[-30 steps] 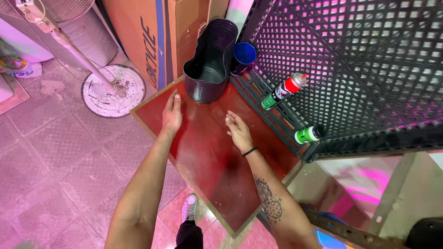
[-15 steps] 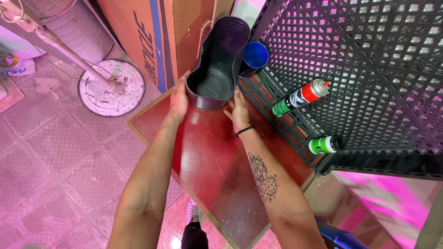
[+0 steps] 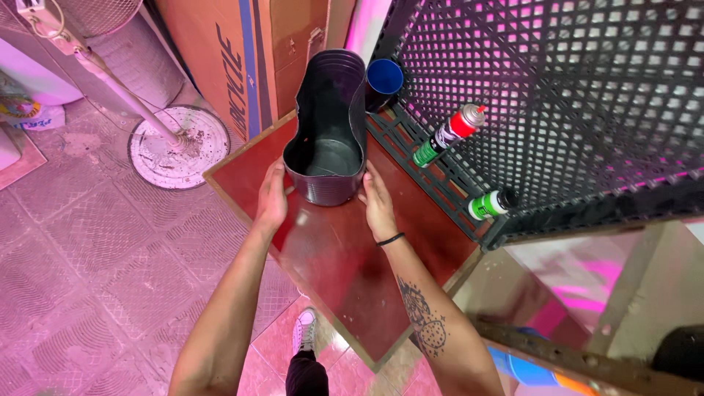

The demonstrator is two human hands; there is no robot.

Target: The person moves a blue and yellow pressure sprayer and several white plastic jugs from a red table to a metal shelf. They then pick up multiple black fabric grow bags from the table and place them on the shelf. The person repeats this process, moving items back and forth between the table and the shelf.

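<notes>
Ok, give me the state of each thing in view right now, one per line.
dark plastic bin: upright, open-topped, looks empty, on the red tabletop
left hand: pressed against the bin's left side
right hand: pressed against its right side
blue cup: upright, open
red-capped spray can: capped
green spray can: capped

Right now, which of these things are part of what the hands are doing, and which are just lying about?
In hand:
dark plastic bin, held between left hand and right hand
red board beneath it

Lying about:
blue cup
two spray cans
black lattice crate
cardboard box
fan base
</notes>
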